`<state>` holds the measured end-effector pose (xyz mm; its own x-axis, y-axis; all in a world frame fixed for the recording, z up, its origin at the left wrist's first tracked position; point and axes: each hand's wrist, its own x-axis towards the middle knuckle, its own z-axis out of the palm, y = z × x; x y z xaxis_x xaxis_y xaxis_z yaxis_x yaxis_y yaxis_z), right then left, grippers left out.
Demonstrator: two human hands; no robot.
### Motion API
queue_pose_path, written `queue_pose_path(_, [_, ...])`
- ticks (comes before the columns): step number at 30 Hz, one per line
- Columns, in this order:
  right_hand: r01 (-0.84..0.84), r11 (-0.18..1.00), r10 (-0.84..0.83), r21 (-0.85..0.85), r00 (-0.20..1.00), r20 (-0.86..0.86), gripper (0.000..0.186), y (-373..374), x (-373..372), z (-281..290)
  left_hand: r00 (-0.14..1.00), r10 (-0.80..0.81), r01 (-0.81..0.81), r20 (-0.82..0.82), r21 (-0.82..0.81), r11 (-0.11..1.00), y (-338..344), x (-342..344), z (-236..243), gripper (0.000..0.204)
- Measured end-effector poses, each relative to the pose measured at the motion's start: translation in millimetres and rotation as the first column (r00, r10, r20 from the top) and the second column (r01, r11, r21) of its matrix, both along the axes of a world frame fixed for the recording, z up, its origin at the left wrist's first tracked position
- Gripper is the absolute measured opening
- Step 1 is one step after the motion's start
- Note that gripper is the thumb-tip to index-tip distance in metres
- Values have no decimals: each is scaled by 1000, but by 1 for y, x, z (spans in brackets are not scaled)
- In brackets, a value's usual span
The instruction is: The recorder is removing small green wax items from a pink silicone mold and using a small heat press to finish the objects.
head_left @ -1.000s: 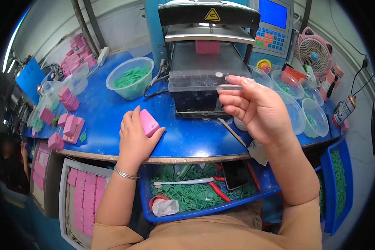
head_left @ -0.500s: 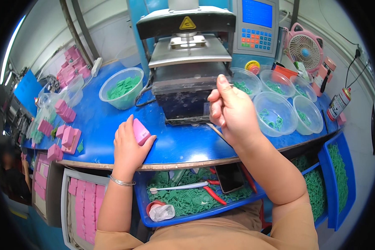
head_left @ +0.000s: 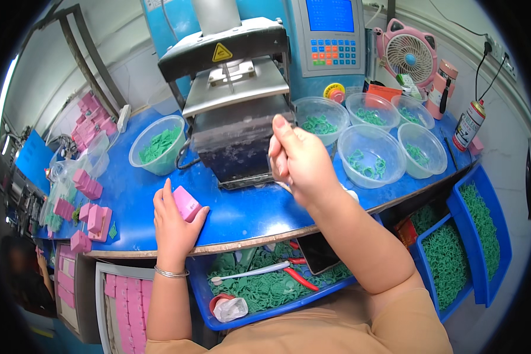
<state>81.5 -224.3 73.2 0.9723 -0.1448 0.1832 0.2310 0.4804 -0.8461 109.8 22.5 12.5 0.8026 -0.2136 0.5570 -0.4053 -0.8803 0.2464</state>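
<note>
My left hand (head_left: 177, 221) is closed around a pink block (head_left: 187, 202) on the blue worktop (head_left: 124, 224). My right hand (head_left: 298, 162) is raised with curled fingers at the front edge of the clear cover (head_left: 224, 133) on the dark base of a press (head_left: 236, 88); what its fingers grip is hard to make out. To the left sits a clear bowl of green pieces (head_left: 159, 144), and to the right are several more bowls (head_left: 371, 162) with green pieces.
Pink blocks (head_left: 91, 177) lie at left. A blue panel with screen (head_left: 330, 41), red button (head_left: 335, 93), pink fan (head_left: 408, 53) and spray can (head_left: 469, 125) stand at back right. Blue trays (head_left: 478, 236) of green pieces are below the worktop edge. Another person (head_left: 20, 271) is at far left.
My right hand's fingers have curled from an open pose, thumb up, at the cover. The view has shifted, so the press appears farther left. My left hand stays on the pink block.
</note>
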Motion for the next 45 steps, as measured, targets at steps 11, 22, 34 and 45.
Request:
queue_pose_path(11, [136, 594, -18, -793, 988, 155, 45, 52, -20, -46, 973, -101, 138, 206, -175, 975, 16, 0, -1, 85])
queue_pose_path(22, [551, -79, 179, -831, 828, 531, 34, 75, -42, -77, 854, 444, -469, 272, 30, 883, 248, -92, -83, 80])
queue_pose_path(34, [548, -175, 146, -818, 836, 529, 33, 78, -42, -78, 403, 770, -902, -495, -73, 426, 443, -112, -152, 36])
queue_pose_path(45, [550, -201, 158, -811, 835, 527, 32, 77, -43, -79, 406, 862, -830, -303, 273, 487, 364, -87, -158, 71])
